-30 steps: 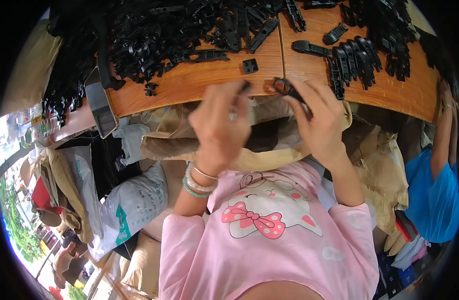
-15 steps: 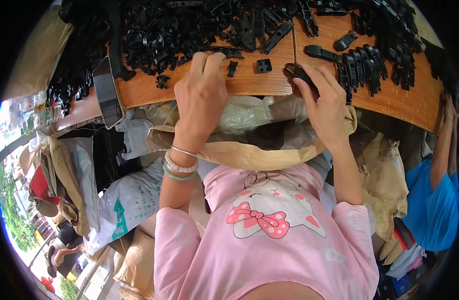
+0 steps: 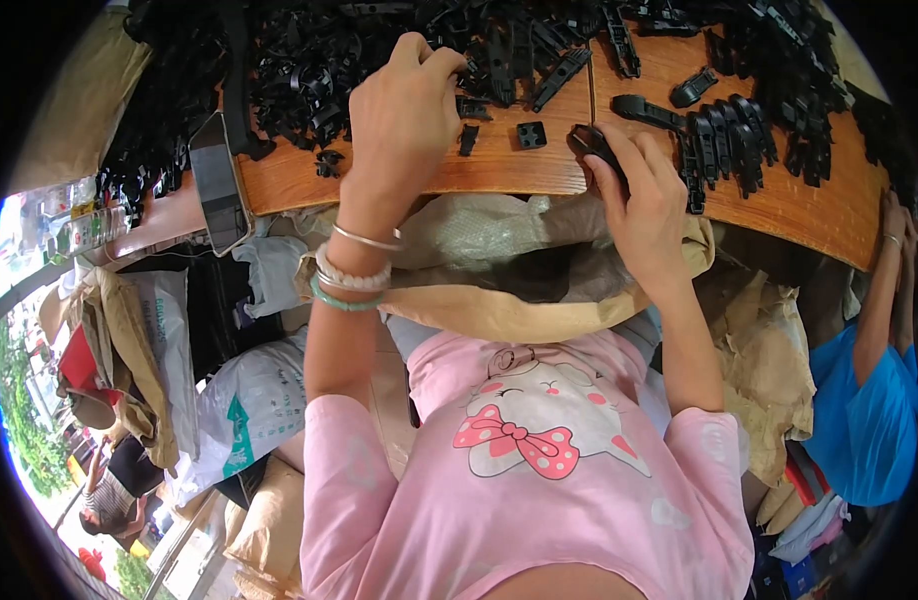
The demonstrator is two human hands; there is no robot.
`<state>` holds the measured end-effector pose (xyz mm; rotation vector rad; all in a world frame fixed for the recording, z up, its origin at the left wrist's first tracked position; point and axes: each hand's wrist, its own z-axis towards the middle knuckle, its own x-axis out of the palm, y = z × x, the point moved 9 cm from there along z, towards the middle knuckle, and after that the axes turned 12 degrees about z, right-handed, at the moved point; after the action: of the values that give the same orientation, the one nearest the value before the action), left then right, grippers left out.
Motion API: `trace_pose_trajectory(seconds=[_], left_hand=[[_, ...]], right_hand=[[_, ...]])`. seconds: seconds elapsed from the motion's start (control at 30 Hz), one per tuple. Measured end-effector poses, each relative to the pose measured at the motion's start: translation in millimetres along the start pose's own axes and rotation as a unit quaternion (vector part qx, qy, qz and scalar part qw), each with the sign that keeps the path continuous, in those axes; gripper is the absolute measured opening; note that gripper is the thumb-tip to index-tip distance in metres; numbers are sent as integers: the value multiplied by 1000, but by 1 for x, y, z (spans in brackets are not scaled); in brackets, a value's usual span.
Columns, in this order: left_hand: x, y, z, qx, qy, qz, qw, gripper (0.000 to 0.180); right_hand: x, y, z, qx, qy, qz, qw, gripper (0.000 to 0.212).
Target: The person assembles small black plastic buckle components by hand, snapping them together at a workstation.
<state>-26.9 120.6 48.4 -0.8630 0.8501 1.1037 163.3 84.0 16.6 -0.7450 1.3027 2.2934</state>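
My right hand (image 3: 644, 190) is closed around a black plastic part (image 3: 601, 155) just above the table's near edge. Most of that part is hidden by my fingers. Farther left, my left hand (image 3: 404, 120) is over the near side of a heap of small black plastic parts (image 3: 314, 75). Its fingers are bent and slightly blurred, and their tips are out of sight, so I cannot see whether it holds anything. Between my hands lie a small square black block (image 3: 531, 135) with holes and a small narrow black piece (image 3: 468, 139).
Long curved black parts (image 3: 724, 140) stand in a row on the wooden table (image 3: 829, 205), right of my right hand. A phone (image 3: 217, 185) rests at the left edge. Below the table edge gapes a paper sack (image 3: 509, 312). A person in blue (image 3: 864, 410) is at far right.
My left hand has moved away from me, from near the small narrow piece up onto the heap. My right hand keeps its hold on the black part, nearly unmoved.
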Motion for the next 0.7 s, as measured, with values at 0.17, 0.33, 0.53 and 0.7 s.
trace_pose_trajectory(seconds=[0.17, 0.33, 0.53, 0.7], left_hand=[[13, 2, 11, 52, 66, 78, 993, 12], [-5, -6, 8, 93, 1, 82, 992, 16], [-15, -7, 4, 88, -52, 47, 994, 13], [-18, -10, 6, 29, -33, -119, 992, 10]], right_hand=[[0, 3, 1, -23, 1, -1, 1000, 27], [-1, 1, 0, -27, -16, 3, 1000, 27], [-1, -1, -1, -22, -21, 2, 1000, 28], [-1, -2, -2, -23, -26, 5, 999, 27]])
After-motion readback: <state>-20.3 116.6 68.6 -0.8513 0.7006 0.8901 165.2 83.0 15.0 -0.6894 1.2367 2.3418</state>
